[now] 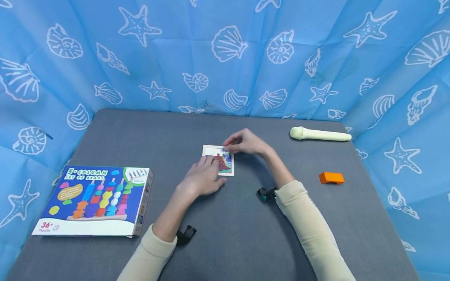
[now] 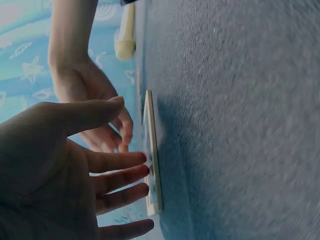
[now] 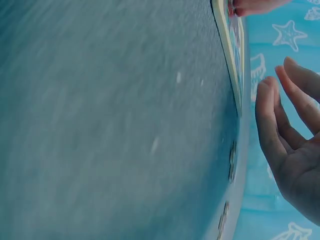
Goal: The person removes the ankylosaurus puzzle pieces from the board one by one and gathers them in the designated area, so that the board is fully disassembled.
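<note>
A small wooden-framed jigsaw puzzle (image 1: 225,170) with a red dinosaur on a coloured background lies flat on the grey table. Part of its upper left shows pale, bare backing. My left hand (image 1: 204,177) covers its lower left side, the straight fingers touching its face in the left wrist view. At the puzzle's upper right corner hovers my right hand (image 1: 247,142), fingers loosely bent, the thumb near the forefinger. No piece shows between the fingertips of the right hand (image 3: 295,135) in the right wrist view. Edge-on, the puzzle's frame (image 2: 154,165) appears beside both hands.
On the left lies a blue bead-set box (image 1: 95,199). A pale microphone-shaped object (image 1: 320,134) lies at the back right, with an orange arched block (image 1: 331,178) in front of it. Two small flat things (image 3: 233,161) lie beyond the puzzle. Blue shell-print curtain (image 1: 228,58) surrounds the table.
</note>
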The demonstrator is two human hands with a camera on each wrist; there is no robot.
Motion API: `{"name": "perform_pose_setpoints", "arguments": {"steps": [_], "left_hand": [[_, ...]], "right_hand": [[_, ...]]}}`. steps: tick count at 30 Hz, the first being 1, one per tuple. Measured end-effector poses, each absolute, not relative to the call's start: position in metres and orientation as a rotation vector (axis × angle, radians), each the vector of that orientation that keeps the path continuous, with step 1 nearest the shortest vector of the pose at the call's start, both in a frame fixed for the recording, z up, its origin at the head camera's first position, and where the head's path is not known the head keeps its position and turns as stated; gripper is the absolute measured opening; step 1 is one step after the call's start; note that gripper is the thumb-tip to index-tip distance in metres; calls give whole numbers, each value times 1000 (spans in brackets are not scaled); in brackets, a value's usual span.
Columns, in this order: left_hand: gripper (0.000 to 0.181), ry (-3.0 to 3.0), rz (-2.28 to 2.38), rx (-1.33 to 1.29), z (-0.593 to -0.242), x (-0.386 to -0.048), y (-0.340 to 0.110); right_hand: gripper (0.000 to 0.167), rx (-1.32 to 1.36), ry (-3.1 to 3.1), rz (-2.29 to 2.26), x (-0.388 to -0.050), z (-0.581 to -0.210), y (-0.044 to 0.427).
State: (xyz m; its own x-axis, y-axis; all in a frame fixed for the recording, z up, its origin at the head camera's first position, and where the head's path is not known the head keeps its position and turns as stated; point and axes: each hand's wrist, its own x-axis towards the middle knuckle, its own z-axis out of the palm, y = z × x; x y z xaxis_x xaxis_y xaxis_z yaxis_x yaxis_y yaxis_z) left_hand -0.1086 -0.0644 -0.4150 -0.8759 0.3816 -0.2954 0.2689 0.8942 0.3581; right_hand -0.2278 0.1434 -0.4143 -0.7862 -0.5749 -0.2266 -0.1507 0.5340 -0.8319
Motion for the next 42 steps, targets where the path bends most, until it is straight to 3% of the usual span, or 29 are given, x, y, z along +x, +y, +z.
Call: {"name": "perform_pose_setpoints", "arguments": {"steps": [10, 42], "left_hand": [[72, 2665, 443, 587, -417, -106, -56], [71, 2615, 444, 531, -418, -106, -55]], "right_hand": [[20, -585, 2337, -1062, -236, -422, 131], [11, -631, 2401, -866, -234, -425, 126]]}}
